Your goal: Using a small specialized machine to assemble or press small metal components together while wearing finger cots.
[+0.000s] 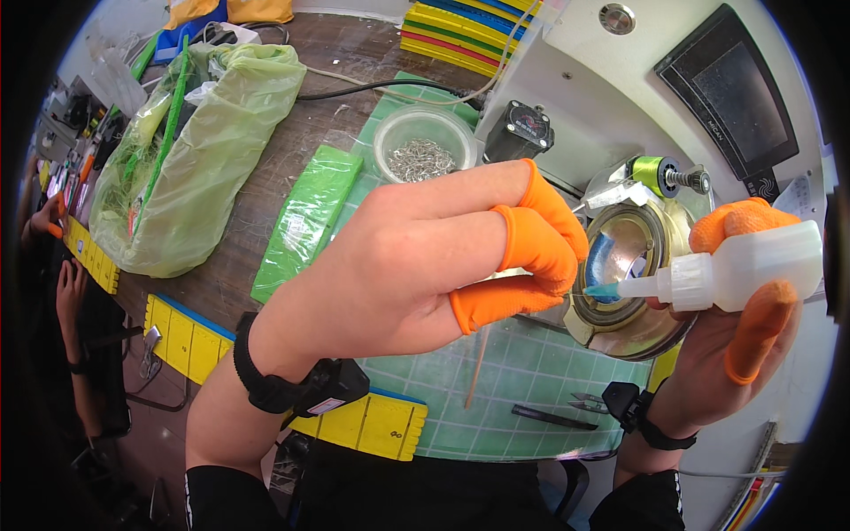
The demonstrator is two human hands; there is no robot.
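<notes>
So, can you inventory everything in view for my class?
squeeze bottle: one, translucent white, held at right
mat: one, green, centre
bowl: one, translucent, on mat
metal pieces: many, silver, in bowl
packet: one, green, left of bowl
snips: one pair, silver, on mat
machine: one, white, right
screen: one, black, on machine
spool: one, lime, upper right
bag: one, pale green, upper left
stacked strips: several, multicoloured, top
table: one, brown, upper left
edge strips: three stretches, yellow, along table edge
others' hands: two, one orange-tipped, far left
left hand: one, orange-tipped, centre
right hand: one, orange-tipped, right
</notes>
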